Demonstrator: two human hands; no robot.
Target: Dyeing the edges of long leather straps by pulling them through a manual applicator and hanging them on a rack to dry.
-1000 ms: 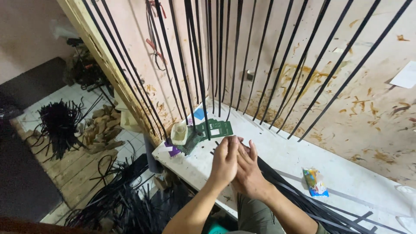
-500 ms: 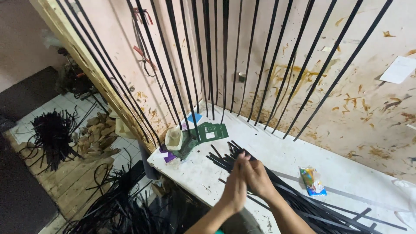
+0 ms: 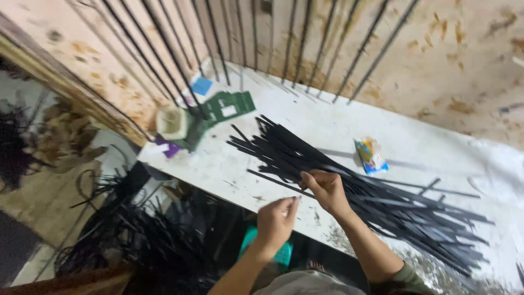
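Observation:
A long bundle of thin black strips [image 3: 360, 188] lies slanted across a white table [image 3: 327, 117]. My right hand [image 3: 326, 189] rests on the near edge of the bundle and pinches one strip at its left end. My left hand [image 3: 277, 219] hovers just in front of the table edge, its fingers curled together, and I cannot see anything in it. More black strips [image 3: 174, 60] stand leaning against the stained wall behind the table.
At the table's left end stand a small cream cup [image 3: 172, 121], a green card piece [image 3: 221, 109] and a blue scrap [image 3: 202, 86]. A colourful small packet [image 3: 371, 154] lies beyond the bundle. Tangled black strips [image 3: 136, 240] heap on the floor at the left.
My view has dropped closer to the table. My hands, first held together above the table edge, have parted: the right went onto the bundle, the left drew back toward me.

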